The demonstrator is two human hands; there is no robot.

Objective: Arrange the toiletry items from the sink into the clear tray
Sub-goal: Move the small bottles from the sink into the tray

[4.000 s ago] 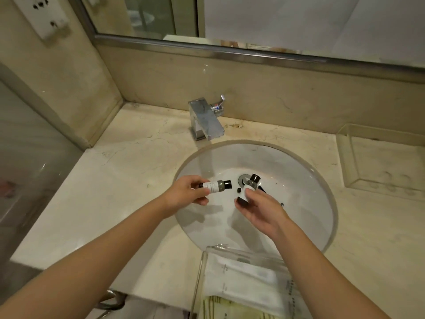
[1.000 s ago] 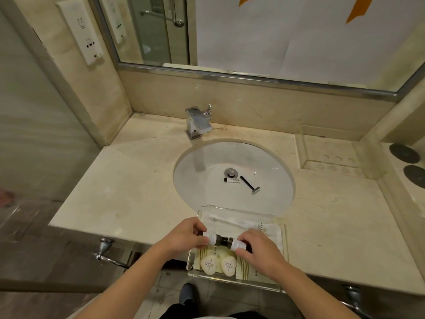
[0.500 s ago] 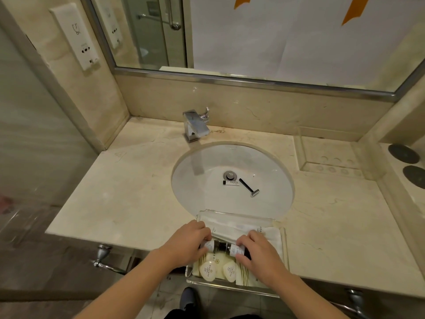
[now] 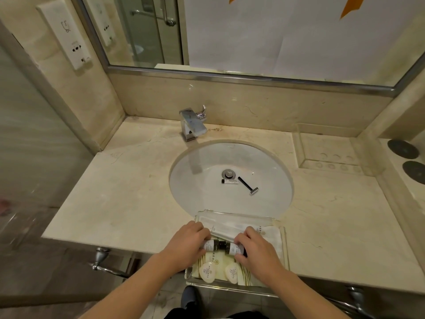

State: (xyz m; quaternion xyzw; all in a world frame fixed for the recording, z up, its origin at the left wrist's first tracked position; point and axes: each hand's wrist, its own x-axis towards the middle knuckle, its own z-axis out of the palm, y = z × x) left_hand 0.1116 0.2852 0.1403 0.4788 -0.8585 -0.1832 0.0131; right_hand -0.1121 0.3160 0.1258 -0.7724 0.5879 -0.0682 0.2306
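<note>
Dim warm light, wide-angle bending at edges (slightly soft).

My counter is polished cream marble, the sink glossy white ceramic, the tap shiny chrome, the tray clear smooth plastic holding paper packets.

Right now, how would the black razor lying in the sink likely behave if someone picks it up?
The razor looks thin and probably light. Its slim straight handle lies flat on the curved sink wall, so it may slide toward the drain if nudged. The handle probably calls for a fingertip pinch.
</note>
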